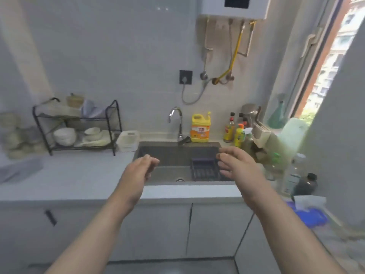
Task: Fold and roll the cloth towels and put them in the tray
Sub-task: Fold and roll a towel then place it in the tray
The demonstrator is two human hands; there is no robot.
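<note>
small kitchen, pale grey stone counter running along a white tiled wall, with a dark steel sink sunk in right beyond both hands. left hand and right hand float over the sink's near edge, palms facing each other, fingers loosely bent, holding nothing. between the hands and a bit closer to the right one, a dark slatted basket sits inside the sink. past the hands there's a chrome tap and a yellow detergent jug. off to the left of the left hand: a small white plastic basket, then a black wire dish rack with bowls. a window is out past the right hand.

the whole shot is soft. far left of the left hand there's a flat grey blurry shape on the counter, cut off by the frame edge. could be a towel, can't tell. its long side runs roughly across the counter. no tray i can pick out for sure.
</note>
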